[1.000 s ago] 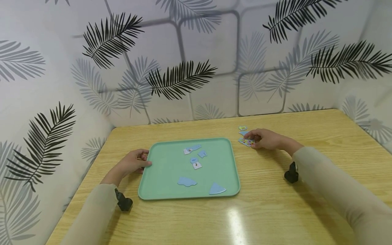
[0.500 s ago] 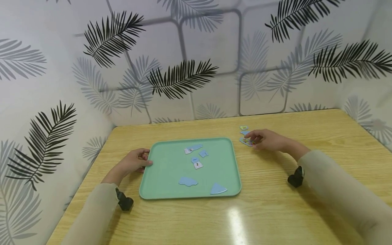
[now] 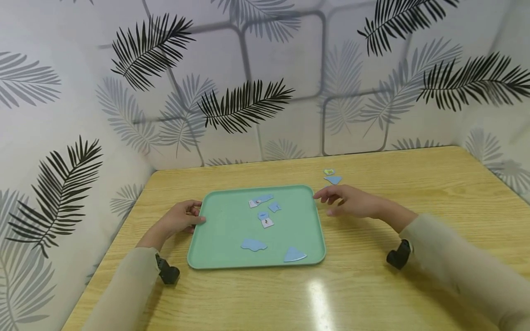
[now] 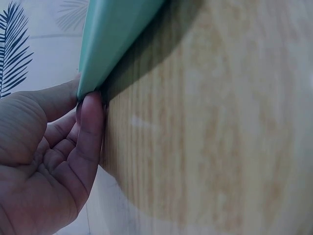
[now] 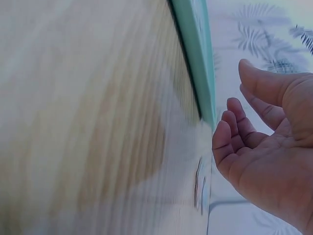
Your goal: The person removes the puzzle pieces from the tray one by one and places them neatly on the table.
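My left hand point(image 3: 182, 218) grips the left edge of a green tray point(image 3: 215, 220), thumb on the rim and fingers underneath, as the left wrist view also shows. At the tray's right rim is my right hand point(image 3: 352, 201), its index fingertip right at the edge. In the right wrist view its thumb point(image 5: 264, 81) stands apart from the loosely bent fingers, and nothing shows between them. Flat blue puzzle pieces lie in the tray, among them a wavy one point(image 3: 253, 245), a triangular one point(image 3: 294, 254) and a small one point(image 3: 274, 207).
Beyond my right hand, a blue piece point(image 3: 333, 179) and a small yellow-and-blue piece point(image 3: 329, 171) lie on the wooden table point(image 3: 248, 299). Behind the table rises a wall point(image 3: 285, 119) with leaf patterns. White-and-blue pieces point(image 3: 267, 222) lie mid-tray.
My right hand has moved left and nearer, from the multicoloured piece to the tray's right rim. That piece no longer shows in the head view. My left hand stays on the tray.
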The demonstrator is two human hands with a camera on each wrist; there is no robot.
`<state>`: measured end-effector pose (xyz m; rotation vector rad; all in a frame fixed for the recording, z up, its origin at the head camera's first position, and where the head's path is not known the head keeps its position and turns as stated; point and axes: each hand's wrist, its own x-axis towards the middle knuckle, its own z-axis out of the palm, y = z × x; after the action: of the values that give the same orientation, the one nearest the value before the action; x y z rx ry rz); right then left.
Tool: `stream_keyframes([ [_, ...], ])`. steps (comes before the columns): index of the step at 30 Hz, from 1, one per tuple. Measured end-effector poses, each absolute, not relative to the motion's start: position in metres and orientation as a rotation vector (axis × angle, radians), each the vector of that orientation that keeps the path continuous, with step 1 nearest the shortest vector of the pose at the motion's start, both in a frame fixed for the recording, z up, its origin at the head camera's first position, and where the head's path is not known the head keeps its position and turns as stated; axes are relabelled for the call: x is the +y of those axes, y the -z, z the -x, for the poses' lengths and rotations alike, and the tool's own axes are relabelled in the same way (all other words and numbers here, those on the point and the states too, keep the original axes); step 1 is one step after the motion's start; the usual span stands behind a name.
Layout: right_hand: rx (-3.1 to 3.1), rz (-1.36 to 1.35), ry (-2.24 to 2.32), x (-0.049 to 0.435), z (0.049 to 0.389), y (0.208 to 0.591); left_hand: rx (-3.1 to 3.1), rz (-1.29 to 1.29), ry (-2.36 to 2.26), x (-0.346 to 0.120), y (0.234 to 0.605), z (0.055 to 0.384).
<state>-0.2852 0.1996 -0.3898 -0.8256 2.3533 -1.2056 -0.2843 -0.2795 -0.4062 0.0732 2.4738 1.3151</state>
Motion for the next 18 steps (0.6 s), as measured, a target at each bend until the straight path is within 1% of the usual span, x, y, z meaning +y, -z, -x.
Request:
stream_keyframes([
  [7, 2.288, 0.869, 1.213, 0.182, 0.272, 0.388, 2.479, -0.058, -1.306, -0.282, 0.409, 0.284],
  [18, 2.169, 1.015, 1.193, 0.153, 0.252, 0.387, 2.485, -0.059, -1.296, -0.281, 0.408, 0.286],
])
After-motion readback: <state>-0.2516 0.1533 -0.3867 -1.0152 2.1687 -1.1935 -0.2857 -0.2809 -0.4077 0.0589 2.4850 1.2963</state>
